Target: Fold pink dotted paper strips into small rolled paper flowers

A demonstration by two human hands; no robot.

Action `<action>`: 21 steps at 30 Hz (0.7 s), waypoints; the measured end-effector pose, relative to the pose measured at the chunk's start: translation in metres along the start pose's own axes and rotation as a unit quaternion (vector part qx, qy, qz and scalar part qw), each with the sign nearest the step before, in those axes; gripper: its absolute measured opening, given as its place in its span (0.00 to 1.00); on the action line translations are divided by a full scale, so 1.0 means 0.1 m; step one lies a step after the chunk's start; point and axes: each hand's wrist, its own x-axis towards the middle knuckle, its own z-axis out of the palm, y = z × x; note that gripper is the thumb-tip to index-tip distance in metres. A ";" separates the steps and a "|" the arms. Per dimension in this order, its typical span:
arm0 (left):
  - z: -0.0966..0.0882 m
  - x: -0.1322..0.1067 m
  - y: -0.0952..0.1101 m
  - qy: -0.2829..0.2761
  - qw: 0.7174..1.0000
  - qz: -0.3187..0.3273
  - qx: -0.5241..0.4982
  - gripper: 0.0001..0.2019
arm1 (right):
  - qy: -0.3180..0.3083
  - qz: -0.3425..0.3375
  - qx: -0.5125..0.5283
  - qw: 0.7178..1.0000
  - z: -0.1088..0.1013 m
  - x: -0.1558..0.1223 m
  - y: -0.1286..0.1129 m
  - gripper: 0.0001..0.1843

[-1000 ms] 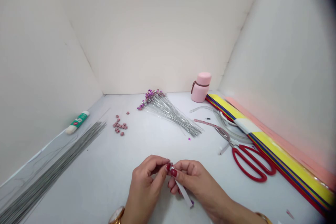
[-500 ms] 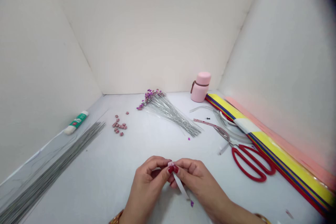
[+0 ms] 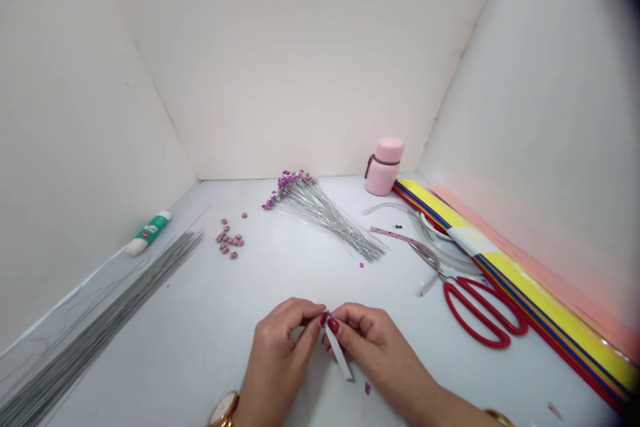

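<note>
A narrow white paper strip (image 3: 340,355) hangs from between my fingertips and slants down toward the right. My left hand (image 3: 285,343) pinches its upper end between thumb and forefinger. Right beside it, my right hand (image 3: 373,340) also pinches the strip's top, thumb tip next to the other thumb. The bit between the fingertips is too small to make out. Below the strip's free end, a small purple piece (image 3: 367,388) lies on the table.
Red-handled scissors (image 3: 485,312) lie at right, beside stacked coloured paper strips (image 3: 530,287). A pink flask (image 3: 384,167) stands behind. Silver stems with purple tips (image 3: 330,213) lie mid-table. Left are pink folded pieces (image 3: 230,239), grey wires (image 3: 115,310) and a glue stick (image 3: 149,233).
My thumbs have moved slightly apart, and the strip's lower end has shifted a little up and left. The view has moved slightly.
</note>
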 end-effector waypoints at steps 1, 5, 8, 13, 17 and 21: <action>0.00 0.00 0.00 -0.001 0.999 0.038 0.024 0.07 | 0.002 -0.002 0.009 1.000 0.00 0.00 0.00 0.17; -0.01 0.00 0.04 -0.040 0.996 0.072 0.021 0.09 | 0.008 0.000 0.068 0.998 -0.01 0.03 -0.01 0.16; -0.01 0.03 0.05 -0.050 0.995 -0.028 -0.077 0.09 | 0.001 0.005 0.098 0.995 -0.01 0.04 -0.02 0.16; 0.00 0.07 0.04 -0.058 0.974 -0.116 -0.184 0.07 | -0.014 0.022 0.105 0.994 -0.01 0.03 -0.01 0.18; 0.02 0.07 0.05 -0.055 0.962 -0.144 -0.226 0.06 | -0.014 0.057 0.111 0.992 -0.01 0.03 0.04 0.17; 0.04 0.04 0.01 -0.025 0.966 -0.164 -0.197 0.06 | -0.021 0.074 0.112 0.991 0.00 0.03 0.04 0.16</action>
